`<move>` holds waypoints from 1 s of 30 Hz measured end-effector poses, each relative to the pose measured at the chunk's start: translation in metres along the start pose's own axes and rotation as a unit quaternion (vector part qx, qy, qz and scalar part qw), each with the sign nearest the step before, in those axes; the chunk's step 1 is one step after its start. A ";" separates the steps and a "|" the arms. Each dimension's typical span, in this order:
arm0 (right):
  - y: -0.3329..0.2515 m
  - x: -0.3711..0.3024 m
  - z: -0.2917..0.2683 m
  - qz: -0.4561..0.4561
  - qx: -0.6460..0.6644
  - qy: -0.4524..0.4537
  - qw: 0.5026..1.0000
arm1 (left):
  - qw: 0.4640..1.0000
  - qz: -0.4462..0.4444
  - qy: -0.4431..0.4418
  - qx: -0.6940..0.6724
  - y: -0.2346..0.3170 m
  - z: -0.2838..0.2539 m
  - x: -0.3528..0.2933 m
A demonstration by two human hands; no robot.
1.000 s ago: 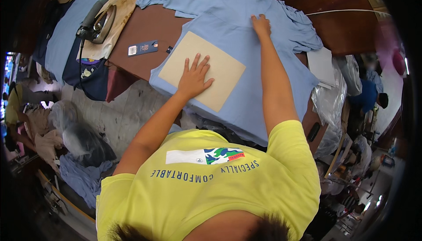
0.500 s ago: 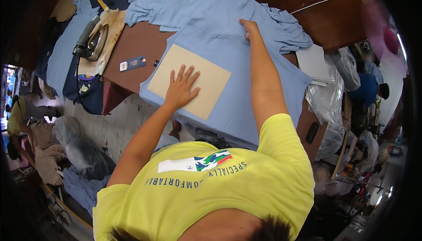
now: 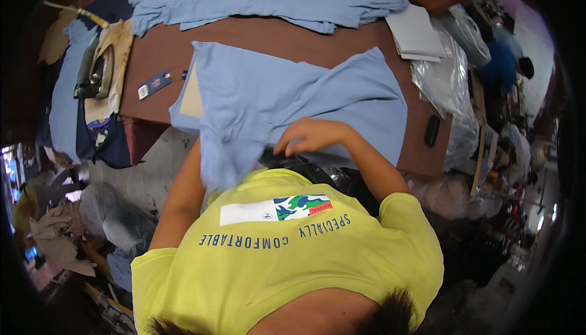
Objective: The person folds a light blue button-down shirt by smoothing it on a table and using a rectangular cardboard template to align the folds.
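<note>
Head view shows a dark blue tag (image 3: 154, 84) on the brown table (image 3: 149, 51), with a white patch and tiny print too small for me to read. Big dark letters curve across the front of my yellow shirt (image 3: 293, 262), upside down from here, under a white strip (image 3: 245, 213) that ends in a blue, green and red picture. A little dark label (image 3: 184, 75) sits by the edge of the blue cloth (image 3: 262, 94), and I can't make out any words on it.

The blue cloth is spread on the near part of the table, right in front of me, with creases and a flap hanging over the edge. It covers most of a beige board (image 3: 191, 98), so only a strip pokes out on the left. The low left bit of the cloth is a blur. It hides my left hand, so I can't tell if those fingers are open or what they hold; only my left arm (image 3: 185, 197) shows.

My right hand (image 3: 312, 136) is at the cloth's near edge. Its fingers (image 3: 292, 141) are loosely bent, part way closed. I can't tell if they pinch any cloth.
</note>
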State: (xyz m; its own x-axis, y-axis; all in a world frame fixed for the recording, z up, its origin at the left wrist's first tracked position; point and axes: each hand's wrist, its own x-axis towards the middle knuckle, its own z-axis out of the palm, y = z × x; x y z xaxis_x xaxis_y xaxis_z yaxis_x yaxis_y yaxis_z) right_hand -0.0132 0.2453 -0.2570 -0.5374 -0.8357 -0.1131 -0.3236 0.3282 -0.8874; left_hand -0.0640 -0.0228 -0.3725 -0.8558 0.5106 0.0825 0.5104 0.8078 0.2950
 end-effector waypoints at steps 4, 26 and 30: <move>0.078 -0.074 -0.044 0.143 -0.177 0.435 0.871 | 0.994 -0.038 0.011 -0.100 -0.019 0.019 -0.011; 0.086 -0.272 0.094 0.560 -0.226 0.678 0.419 | 0.968 -0.054 -0.006 -0.244 -0.058 0.069 0.002; 0.114 -0.249 0.036 0.600 -0.136 0.667 0.419 | 0.958 -0.070 -0.019 -0.278 -0.066 0.071 0.005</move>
State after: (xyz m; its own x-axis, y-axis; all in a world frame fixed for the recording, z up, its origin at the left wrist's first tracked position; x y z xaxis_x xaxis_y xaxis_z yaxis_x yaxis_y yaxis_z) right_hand 0.1121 0.4747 -0.3460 -0.3386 0.9349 0.1065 0.8247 0.3494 -0.4448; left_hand -0.0960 -0.0528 -0.4591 -0.9033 0.4282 -0.0261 0.2589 0.5926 0.7627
